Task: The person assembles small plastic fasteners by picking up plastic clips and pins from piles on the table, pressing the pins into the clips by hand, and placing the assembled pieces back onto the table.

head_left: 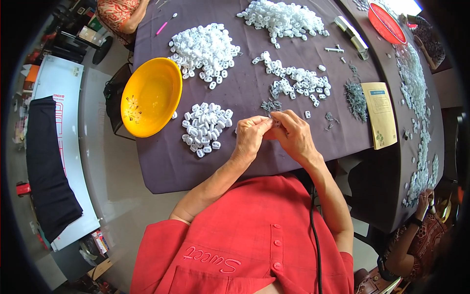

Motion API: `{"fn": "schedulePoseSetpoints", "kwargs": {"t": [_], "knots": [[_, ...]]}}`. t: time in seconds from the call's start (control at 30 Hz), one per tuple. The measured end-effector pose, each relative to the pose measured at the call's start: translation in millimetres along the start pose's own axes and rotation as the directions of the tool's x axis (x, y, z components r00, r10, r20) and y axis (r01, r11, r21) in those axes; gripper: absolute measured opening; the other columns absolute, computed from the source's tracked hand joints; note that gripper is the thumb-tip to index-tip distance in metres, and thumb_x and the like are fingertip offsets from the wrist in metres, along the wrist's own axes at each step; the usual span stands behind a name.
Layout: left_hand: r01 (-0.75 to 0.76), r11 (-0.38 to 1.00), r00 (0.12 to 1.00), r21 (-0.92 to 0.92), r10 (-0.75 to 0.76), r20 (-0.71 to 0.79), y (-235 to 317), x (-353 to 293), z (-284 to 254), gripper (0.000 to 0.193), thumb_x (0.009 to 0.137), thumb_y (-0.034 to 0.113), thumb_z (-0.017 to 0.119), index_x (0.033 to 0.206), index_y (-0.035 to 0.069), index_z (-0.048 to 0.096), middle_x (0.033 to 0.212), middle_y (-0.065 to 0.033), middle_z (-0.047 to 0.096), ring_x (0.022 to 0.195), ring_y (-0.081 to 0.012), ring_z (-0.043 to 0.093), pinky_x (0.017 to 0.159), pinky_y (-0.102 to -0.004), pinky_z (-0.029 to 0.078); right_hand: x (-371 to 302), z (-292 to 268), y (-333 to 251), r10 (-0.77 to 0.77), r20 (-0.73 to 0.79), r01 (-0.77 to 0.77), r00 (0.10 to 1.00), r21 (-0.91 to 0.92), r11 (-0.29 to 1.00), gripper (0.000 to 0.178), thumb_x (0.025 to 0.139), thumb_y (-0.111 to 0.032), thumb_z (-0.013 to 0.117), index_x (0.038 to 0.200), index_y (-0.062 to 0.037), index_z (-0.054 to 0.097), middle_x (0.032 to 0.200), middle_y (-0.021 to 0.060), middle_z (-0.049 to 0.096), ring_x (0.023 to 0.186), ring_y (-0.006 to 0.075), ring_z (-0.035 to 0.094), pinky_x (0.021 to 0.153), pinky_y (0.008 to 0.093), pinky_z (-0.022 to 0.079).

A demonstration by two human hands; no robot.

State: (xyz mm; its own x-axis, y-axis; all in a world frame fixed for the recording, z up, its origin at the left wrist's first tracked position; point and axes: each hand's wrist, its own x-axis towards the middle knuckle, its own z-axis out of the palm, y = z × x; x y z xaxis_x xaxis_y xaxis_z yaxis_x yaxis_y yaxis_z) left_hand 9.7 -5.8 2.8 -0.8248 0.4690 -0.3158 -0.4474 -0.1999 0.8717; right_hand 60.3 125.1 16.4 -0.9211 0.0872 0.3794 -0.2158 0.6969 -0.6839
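My left hand (250, 136) and my right hand (296, 136) meet over the table's near edge, fingertips pinched together. Between them shows part of a small white plastic piece (277, 123) with dark holes, mostly covered by the fingers. Just beyond the fingertips lie small grey parts (270, 106), too small to make out in detail. To the left of my left hand is a heap of white oval plastic pieces (205, 128). Past my right hand, a looser scatter of similar white two-holed pieces (303, 81) spreads over the dark cloth.
A yellow bowl (149, 100) stands at the left edge. Farther back are two white heaps (203, 51) (284, 19). Grey parts (356, 100) lie beside a tan booklet (379, 115) at right. People (416, 245) sit around a second table holding a red basket (387, 23).
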Motion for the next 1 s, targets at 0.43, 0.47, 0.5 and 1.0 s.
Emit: {"fn": "schedulePoseSetpoints", "kwargs": {"t": [0.43, 0.47, 0.5, 1.0], "knots": [[-0.052, 0.997, 0.998, 0.051, 0.053, -0.017, -2.7, -5.3, 1.1, 0.015, 0.084, 0.006, 0.056, 0.086, -0.005, 0.066, 0.082, -0.0050, 0.066, 0.072, -0.0080, 0.060, 0.070, -0.0197, 0.047, -10.7, 4.0, -1.5, -0.018, 0.001, 0.018, 1.000, -0.013, 1.000, 0.020, 0.078, -0.002, 0.059, 0.098, -0.0017, 0.055, 0.085, 0.0136, 0.060, 0.071, 0.0312, 0.061, 0.059, 0.0360, 0.050], [-0.052, 0.997, 0.998, 0.051, 0.052, -0.017, -3.1, -5.6, 0.9, 0.015, 0.084, 0.006, 0.056, 0.086, -0.005, 0.066, 0.082, -0.0050, 0.066, 0.072, -0.0080, 0.060, 0.070, -0.0197, 0.047, -9.7, 4.3, -1.8, -0.018, 0.001, 0.018, 1.000, -0.013, 1.000, 0.020, 0.078, -0.002, 0.059, 0.098, -0.0017, 0.055, 0.085, 0.0136, 0.060, 0.071, 0.0312, 0.061, 0.059, 0.0360, 0.050], [-0.088, 0.993, 0.996, 0.084, 0.090, -0.027, -3.6, -5.8, 0.4, 0.015, 0.085, 0.006, 0.056, 0.086, -0.005, 0.067, 0.080, -0.0043, 0.066, 0.071, -0.0074, 0.059, 0.068, -0.0194, 0.047, -7.7, 4.9, -2.4, -0.035, -0.001, 0.035, 0.999, -0.025, 0.999, 0.019, 0.078, -0.003, 0.059, 0.096, -0.0019, 0.054, 0.081, 0.0136, 0.058, 0.069, 0.0316, 0.060, 0.058, 0.0374, 0.049], [-0.155, 0.942, 0.984, 0.299, 0.173, -0.035, -7.8, -3.5, -6.2, 0.020, 0.088, 0.010, 0.054, 0.088, -0.006, 0.065, 0.076, -0.0031, 0.065, 0.070, -0.0066, 0.059, 0.065, -0.0201, 0.047, 0.2, 10.0, 11.7, -0.109, 0.116, 0.125, 0.987, -0.148, 0.981, 0.016, 0.077, -0.007, 0.061, 0.092, -0.0038, 0.055, 0.072, 0.0105, 0.055, 0.062, 0.0283, 0.059, 0.053, 0.0358, 0.048]]}}
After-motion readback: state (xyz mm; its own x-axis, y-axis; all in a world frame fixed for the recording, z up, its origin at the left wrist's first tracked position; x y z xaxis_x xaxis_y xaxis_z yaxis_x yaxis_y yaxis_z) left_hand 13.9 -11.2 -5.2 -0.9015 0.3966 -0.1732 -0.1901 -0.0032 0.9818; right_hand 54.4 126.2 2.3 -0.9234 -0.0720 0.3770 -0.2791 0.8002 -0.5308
